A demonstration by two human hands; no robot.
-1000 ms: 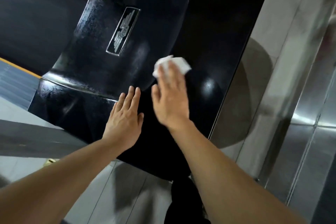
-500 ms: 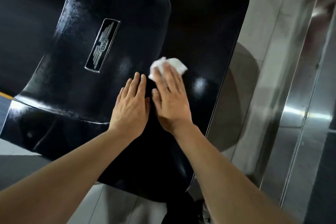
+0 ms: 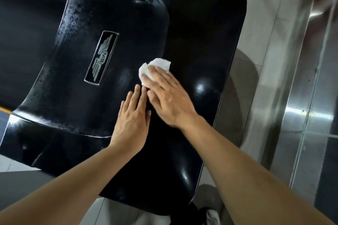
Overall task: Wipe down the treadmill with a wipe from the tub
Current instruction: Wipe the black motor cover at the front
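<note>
Badge (image 3: 101, 58), left of frame centre, on the treadmill's (image 3: 201, 23) black cover: winged emblem read "MS". No other text was legible.

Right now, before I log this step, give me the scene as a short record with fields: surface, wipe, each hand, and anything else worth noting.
surface: glossy black treadmill cover, with a raised panel that bears a silver winged badge
wipe: white wipe, crumpled, flat on the cover just right of the badge
right hand: right hand presses the wipe down with straight fingers
left hand: left hand rests flat on the cover, beside the right hand, holding nothing
tub: not in view
floor: grey tiled floor to the right of the treadmill
</note>
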